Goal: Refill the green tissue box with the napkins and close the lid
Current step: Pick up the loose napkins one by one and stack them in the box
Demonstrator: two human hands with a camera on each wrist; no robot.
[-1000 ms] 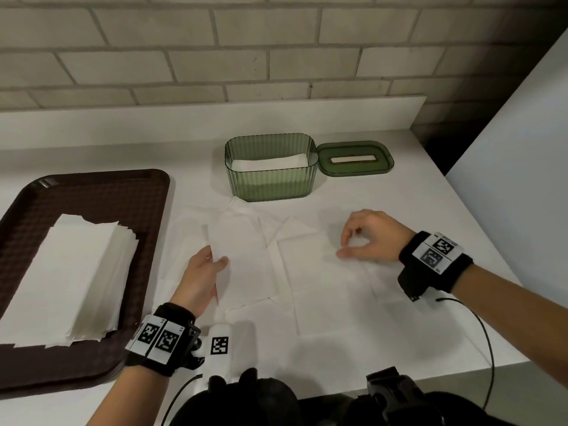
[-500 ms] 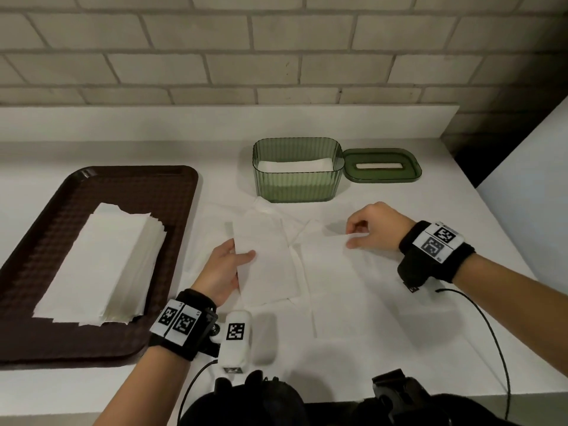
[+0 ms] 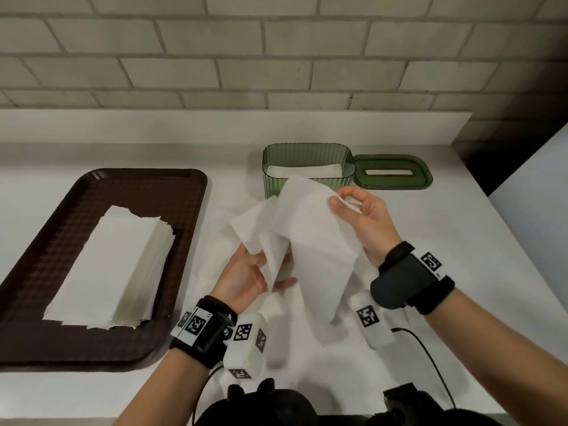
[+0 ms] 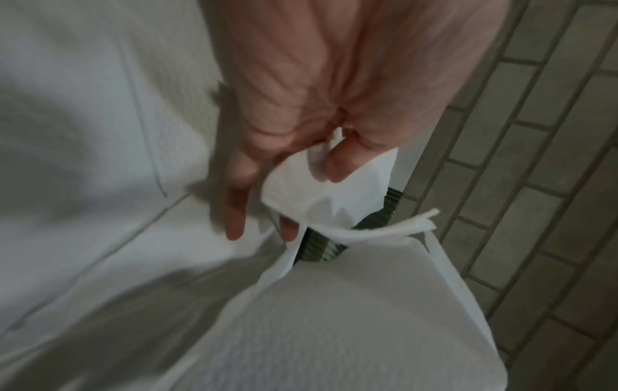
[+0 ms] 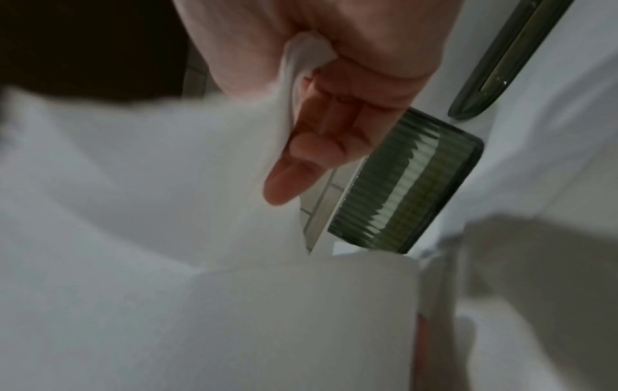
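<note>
The green ribbed tissue box stands open at the back of the counter with some white napkins inside; it shows also in the right wrist view. Its green lid lies flat to its right, slot up. I hold white napkins lifted above the counter in front of the box. My left hand pinches the lower left fold between thumb and fingers. My right hand pinches the upper right edge. More napkins lie spread flat on the counter beneath.
A dark brown tray at the left holds a stack of folded white napkins. A brick wall and a low white ledge run behind the box. The counter ends at the right near a grey panel.
Both hands have risen off the counter, lifting napkins that lay flat before. The right hand turned palm-up with the napkin's edge; the left hand now grips the lower fold.
</note>
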